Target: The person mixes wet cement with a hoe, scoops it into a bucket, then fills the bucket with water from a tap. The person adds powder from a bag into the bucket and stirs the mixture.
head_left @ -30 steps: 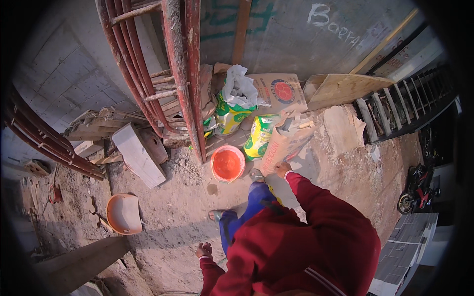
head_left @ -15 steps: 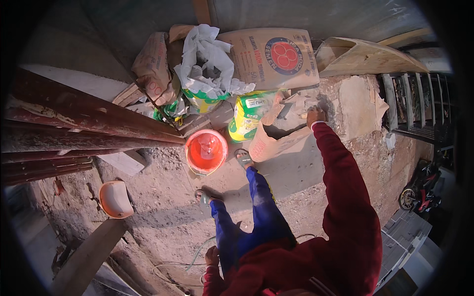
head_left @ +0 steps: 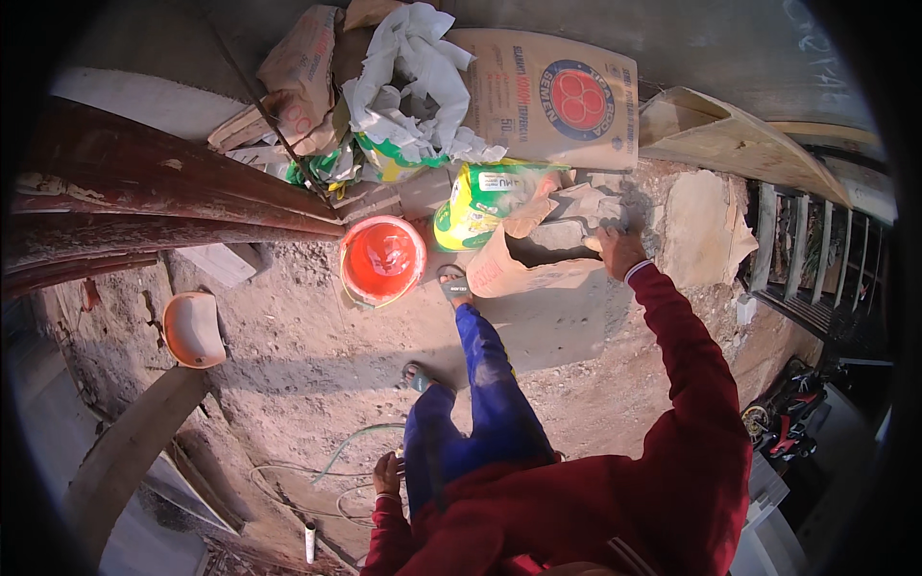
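Note:
My right hand [head_left: 622, 253] reaches over the right rim of an open brown paper sack [head_left: 523, 274], its fingers closed round what looks like a short pale handle. Next to the fingers, at the sack's mouth, lies a flat grey piece [head_left: 559, 233]; whether it joins the handle I cannot tell. Inside, the sack is dark and its contents are hidden. My left hand [head_left: 387, 474] hangs beside my left leg with curled fingers. A tiny pale spot shows at its fingertips, too small to name. An orange-red bucket [head_left: 360, 288] with a wire handle stands left of the sack.
Behind the sack are a yellow-green bag [head_left: 471, 216], a torn white bag [head_left: 408, 86] and a flat brown sack [head_left: 567, 96]. Dark red beams [head_left: 173, 182] jut in from the left. An orange scoop-shaped container [head_left: 194, 331] and a hose [head_left: 351, 442] lie on the rough ground.
My right hand has come nearer to me along the sack's right rim. My left foot has shifted right. The whole view has turned slightly, with the bucket now further left.

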A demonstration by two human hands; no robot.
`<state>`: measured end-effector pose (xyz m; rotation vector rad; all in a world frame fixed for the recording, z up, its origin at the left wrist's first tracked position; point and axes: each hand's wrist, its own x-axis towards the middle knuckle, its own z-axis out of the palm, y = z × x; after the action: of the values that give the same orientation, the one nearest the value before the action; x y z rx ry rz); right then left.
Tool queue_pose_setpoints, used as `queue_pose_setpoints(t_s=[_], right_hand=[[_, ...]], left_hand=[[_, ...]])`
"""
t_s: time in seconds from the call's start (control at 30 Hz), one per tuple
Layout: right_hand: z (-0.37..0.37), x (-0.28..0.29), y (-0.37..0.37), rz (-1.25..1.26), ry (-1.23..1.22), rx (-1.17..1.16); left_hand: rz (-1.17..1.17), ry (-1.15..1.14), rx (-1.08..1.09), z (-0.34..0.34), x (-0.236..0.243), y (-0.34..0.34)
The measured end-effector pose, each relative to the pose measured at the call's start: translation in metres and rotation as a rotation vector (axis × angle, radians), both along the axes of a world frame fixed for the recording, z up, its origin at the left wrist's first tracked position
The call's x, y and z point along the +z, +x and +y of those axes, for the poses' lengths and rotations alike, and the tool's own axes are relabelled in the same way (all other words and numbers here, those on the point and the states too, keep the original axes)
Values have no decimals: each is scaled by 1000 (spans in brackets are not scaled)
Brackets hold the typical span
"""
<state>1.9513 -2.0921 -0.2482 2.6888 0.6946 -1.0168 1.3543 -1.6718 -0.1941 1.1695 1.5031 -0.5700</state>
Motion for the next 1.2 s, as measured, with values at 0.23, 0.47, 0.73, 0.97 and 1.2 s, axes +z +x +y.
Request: queue_pose_setpoints(t_s=[0.23, 0.47, 0.73, 0.97, 1.2], right_hand=[[-17, 58, -30, 236, -261, 222], [13, 106, -59, 101, -178, 70], [17, 182, -66, -183, 151, -363], [132, 205, 1, -243, 487, -350], [266, 107, 130, -423, 255, -6]], left_hand=[[-99, -24, 159, -29, -15, 2], [-175, -9, 314, -32, -43, -42], [-124, 1, 544, -15, -71, -55], [-314, 144, 342, 48, -42, 90], [-869, 355, -52, 79, -45, 444]])
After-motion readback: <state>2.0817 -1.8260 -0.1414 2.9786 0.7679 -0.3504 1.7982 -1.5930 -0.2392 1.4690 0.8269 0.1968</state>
